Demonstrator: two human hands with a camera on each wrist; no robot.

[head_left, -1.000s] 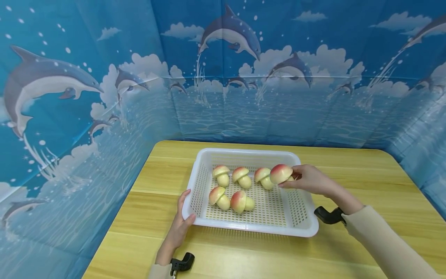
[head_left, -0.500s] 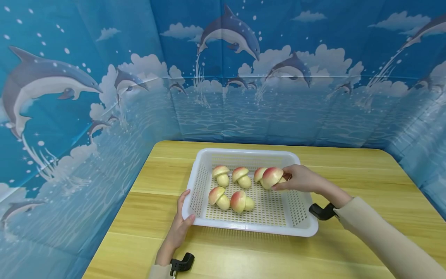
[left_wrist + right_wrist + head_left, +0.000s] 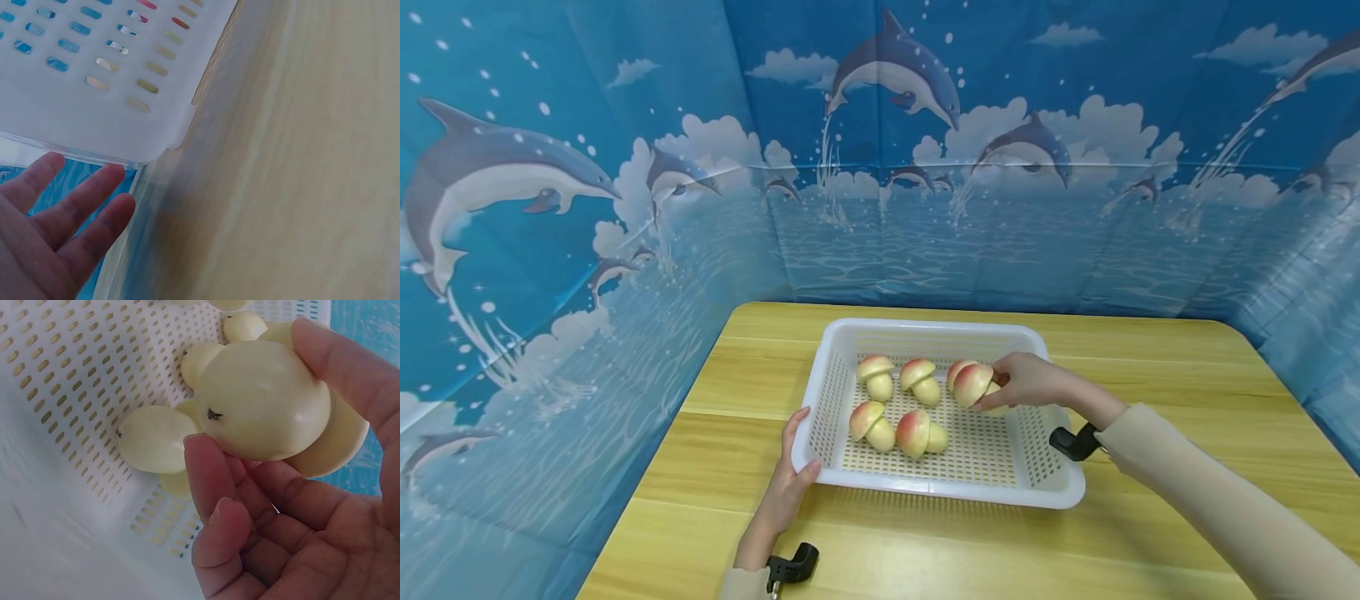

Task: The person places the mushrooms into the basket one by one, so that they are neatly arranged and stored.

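A white perforated plastic basket [image 3: 925,487] stands on the table. In the head view, my left hand [image 3: 787,483] lies at its near left corner, thumb and index finger touching the rim. The left wrist view shows that hand's [image 3: 59,231] other fingers straight, their tips by the basket [image 3: 94,119] edge. My right hand [image 3: 1032,382] pinches a toy mushroom [image 3: 973,384] with a red-and-yellow cap inside the basket. Up close, the pale mushroom [image 3: 262,400] sits between my right hand's [image 3: 312,512] thumb and fingers. It partly hides another mushroom [image 3: 958,372] behind it.
Further mushrooms lie in the basket: two along the back, one [image 3: 875,377] and another [image 3: 921,381], and two in front, one [image 3: 872,426] and another [image 3: 921,434]. The yellow wooden table [image 3: 1150,375] is enclosed by a blue dolphin-print curtain [image 3: 880,242].
My right hand has carried the mushroom left and slightly down into the basket, in front of the third back-row mushroom. The left hand and the basket stay put.
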